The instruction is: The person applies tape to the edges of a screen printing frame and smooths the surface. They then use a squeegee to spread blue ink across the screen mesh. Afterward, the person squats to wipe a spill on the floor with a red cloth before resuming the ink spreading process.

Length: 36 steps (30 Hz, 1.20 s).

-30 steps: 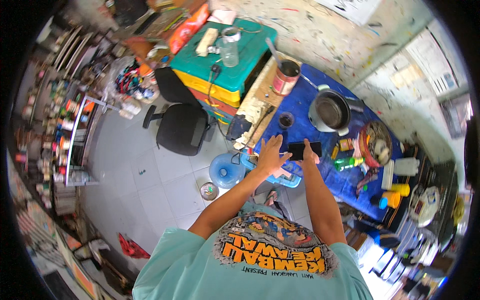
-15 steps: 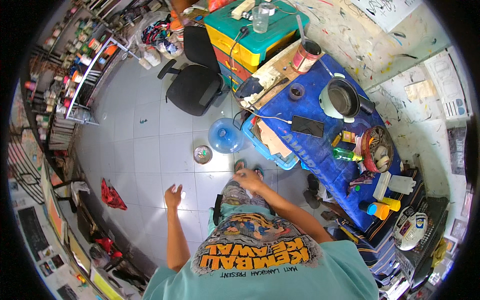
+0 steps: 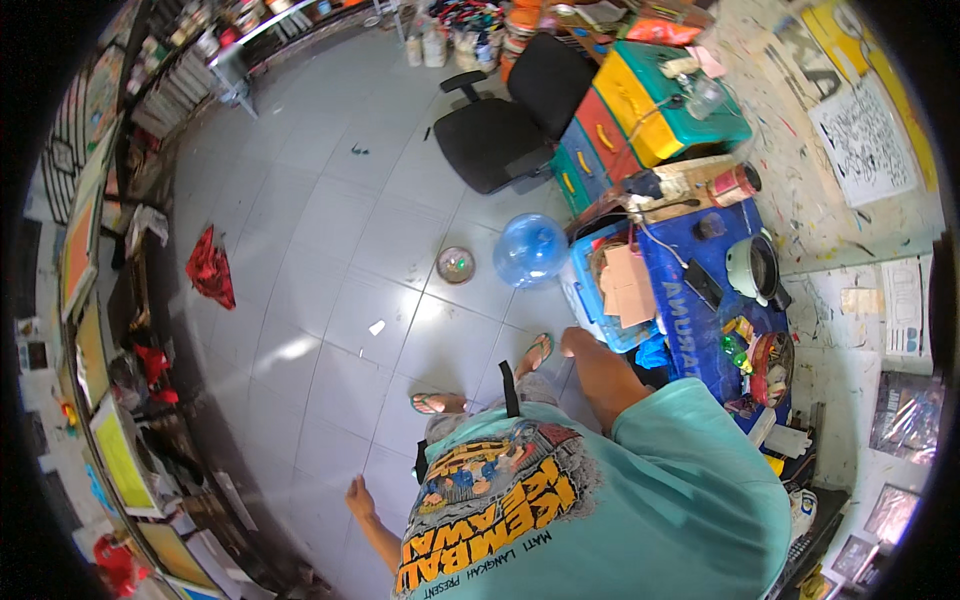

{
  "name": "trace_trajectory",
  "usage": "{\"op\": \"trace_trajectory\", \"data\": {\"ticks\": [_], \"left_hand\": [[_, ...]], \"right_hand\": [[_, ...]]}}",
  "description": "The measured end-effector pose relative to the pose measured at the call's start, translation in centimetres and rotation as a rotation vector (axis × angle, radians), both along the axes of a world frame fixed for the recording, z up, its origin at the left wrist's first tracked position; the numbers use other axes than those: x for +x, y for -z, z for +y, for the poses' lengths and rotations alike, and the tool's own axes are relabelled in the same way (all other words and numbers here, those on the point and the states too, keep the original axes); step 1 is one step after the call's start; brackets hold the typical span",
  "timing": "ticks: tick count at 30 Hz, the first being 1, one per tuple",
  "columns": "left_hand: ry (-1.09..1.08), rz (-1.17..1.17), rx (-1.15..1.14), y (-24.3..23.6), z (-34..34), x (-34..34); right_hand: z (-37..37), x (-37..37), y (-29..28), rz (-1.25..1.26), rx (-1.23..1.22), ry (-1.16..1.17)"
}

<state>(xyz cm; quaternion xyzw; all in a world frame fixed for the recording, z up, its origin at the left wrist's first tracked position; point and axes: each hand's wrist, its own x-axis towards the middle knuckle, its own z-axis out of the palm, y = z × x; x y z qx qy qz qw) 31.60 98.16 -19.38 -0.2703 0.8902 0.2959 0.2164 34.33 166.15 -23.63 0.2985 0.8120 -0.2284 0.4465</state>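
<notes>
My left hand (image 3: pixel 359 494) hangs low over the tiled floor, left of my feet. Its fingers are loosely apart and nothing shows in them. My right hand (image 3: pixel 573 342) is ahead of my right side, near the lower corner of a blue plastic bin (image 3: pixel 590 305) beside the table; whether it touches the bin I cannot tell. Its fingers are turned away and hidden. Pieces of brown cardboard (image 3: pixel 628 287) stick out of the bin. Beyond my feet, a large blue water jug (image 3: pixel 531 250) lies on the floor with a small round tin (image 3: pixel 456 265) to its left.
A black office chair (image 3: pixel 490 143) stands before colourful drawers (image 3: pixel 608 135). The blue-covered table (image 3: pixel 680 325) at right bears a phone (image 3: pixel 703 286), a pale green pot (image 3: pixel 745 270) and a red can (image 3: pixel 735 185). Red crumpled cloth or plastic (image 3: pixel 210 268) lies on the floor; framed pictures (image 3: pixel 125 455) line the left.
My view has turned and shifted, with the chair, jug and table now farther right. My feet are apart in mid-stride. My right hand has swung from before my legs toward the bin; my left hand is lower.
</notes>
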Motion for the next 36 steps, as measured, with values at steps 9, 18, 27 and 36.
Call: {"op": "trace_trajectory", "data": {"ticks": [9,18,27,36], "left_hand": [[-0.766,-0.372,0.309,1.3,-14.9,7.8],[-0.332,0.152,0.332,1.9,-16.2,-19.5],[-0.807,0.072,0.107,-2.2,-17.5,-25.8],[-1.59,-0.009,0.247,3.2,-10.1,-26.3]], "right_hand": [[-17.5,-7.7,-2.0,0.428,-0.125,0.453],[-20.9,-15.0,5.2,-0.071,-0.067,-0.135],[-25.0,-63.3,11.1,0.264,-0.164,-0.633],[-50.5,-105.4,6.5,0.609,-0.6,-0.265]]}}
